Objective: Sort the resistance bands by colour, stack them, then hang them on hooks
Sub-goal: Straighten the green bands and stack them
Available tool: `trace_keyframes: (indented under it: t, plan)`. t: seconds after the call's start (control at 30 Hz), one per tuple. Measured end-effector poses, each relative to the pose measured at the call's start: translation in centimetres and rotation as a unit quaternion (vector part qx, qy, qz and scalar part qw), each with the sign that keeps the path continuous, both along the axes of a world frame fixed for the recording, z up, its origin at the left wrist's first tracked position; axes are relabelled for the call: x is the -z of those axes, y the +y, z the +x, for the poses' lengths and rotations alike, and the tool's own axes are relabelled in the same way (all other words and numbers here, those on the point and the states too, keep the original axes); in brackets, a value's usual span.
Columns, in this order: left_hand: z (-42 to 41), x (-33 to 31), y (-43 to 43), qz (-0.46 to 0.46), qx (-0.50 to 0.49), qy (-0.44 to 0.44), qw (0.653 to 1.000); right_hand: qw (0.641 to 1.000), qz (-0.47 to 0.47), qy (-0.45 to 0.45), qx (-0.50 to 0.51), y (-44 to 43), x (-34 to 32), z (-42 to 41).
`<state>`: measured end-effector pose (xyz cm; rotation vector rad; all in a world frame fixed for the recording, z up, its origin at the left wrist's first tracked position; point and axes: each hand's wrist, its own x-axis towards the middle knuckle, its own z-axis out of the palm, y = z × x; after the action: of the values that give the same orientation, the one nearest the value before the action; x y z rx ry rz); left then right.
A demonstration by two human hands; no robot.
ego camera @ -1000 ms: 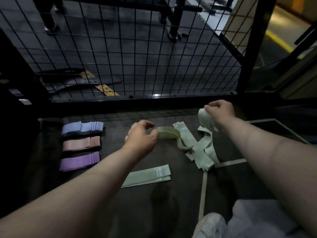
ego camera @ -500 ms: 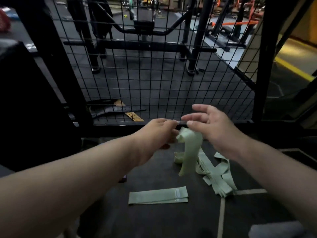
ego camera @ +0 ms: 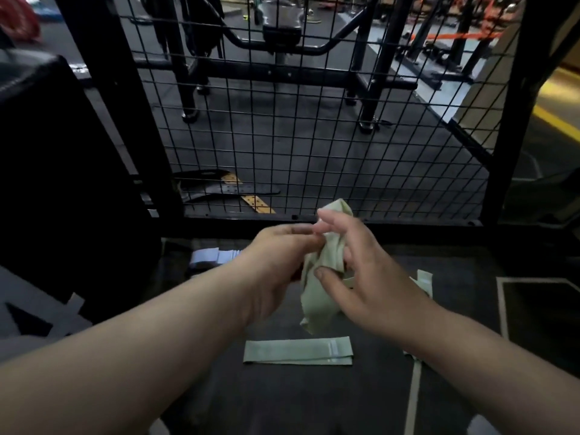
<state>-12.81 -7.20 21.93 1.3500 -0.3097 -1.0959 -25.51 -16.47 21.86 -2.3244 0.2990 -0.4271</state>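
Both hands hold one pale green resistance band (ego camera: 317,296) up above the dark floor mat. My left hand (ego camera: 279,262) pinches its upper left part. My right hand (ego camera: 361,274) has thumb and fingers around its upper right part, and the band's lower end hangs loose. Below them a flat green band (ego camera: 298,351) lies on the mat. Part of the loose green pile (ego camera: 424,282) shows behind my right wrist. A blue band stack (ego camera: 210,256) peeks out above my left forearm; the other stacks are hidden.
A black wire mesh panel (ego camera: 314,136) stands just beyond the mat, with gym machine frames (ego camera: 282,51) behind it. A large black padded object (ego camera: 62,183) fills the left. A belt (ego camera: 226,189) lies behind the mesh. Pale lines (ego camera: 414,400) cross the mat.
The head tilted up, so the stacks at left slid mostly out of view. My hands came together and lifted one green band off the pile; my right hand closed around it.
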Motion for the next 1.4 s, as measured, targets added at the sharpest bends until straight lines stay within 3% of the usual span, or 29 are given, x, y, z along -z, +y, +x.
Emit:
trace_keyframes:
  t: [0.17, 0.37, 0.5, 0.6, 0.67, 0.8, 0.93, 1.17, 1.3, 1.4]
  plan:
    - [1.3, -0.1, -0.4, -0.088, -0.016, 0.051, 0.995, 0.997, 0.075, -0.017, 0.002, -0.7, -0.8, 0.1]
    - [1.6, -0.2, -1.0, -0.097, -0.002, 0.058, 0.994, 0.978, 0.101, -0.119, 0.139, -3.0, -1.9, 0.4]
    - [1.6, -0.2, -0.7, -0.091, 0.042, 0.053, 0.994, 0.990, 0.107, -0.086, 0.013, -4.5, -2.6, 0.1]
    - [1.5, -0.4, -0.7, -0.090, 0.065, 0.054, 0.992, 0.997, -0.024, -0.045, -0.055, -4.8, -2.9, -0.5]
    - [1.5, -0.4, -0.6, -0.078, 0.086, 0.053, 0.992, 0.996, -0.051, -0.032, -0.067, -4.6, -3.0, -0.6]
    - [1.3, -0.1, -0.4, -0.062, 0.137, 0.060, 0.987, 0.999, 0.037, -0.004, -0.035, -4.0, -3.2, -0.5]
    - [0.5, 0.3, -0.2, -0.037, 0.175, 0.039, 0.983, 0.988, 0.146, -0.042, -0.008, -3.8, -3.1, -0.2]
    - [0.4, -0.2, 0.1, -0.072, 0.216, 0.165, 0.959, 0.959, 0.253, -0.063, 0.112, -4.1, -2.9, -0.1]
    - [0.2, -0.2, 0.0, -0.078, 0.209, 0.107, 0.969, 0.919, 0.358, -0.073, 0.149, -4.5, -3.1, 0.0]
    - [0.1, 0.2, 0.1, -0.092, 0.202, 0.043, 0.974, 0.924, 0.349, -0.053, 0.149, -4.8, -3.0, -0.1]
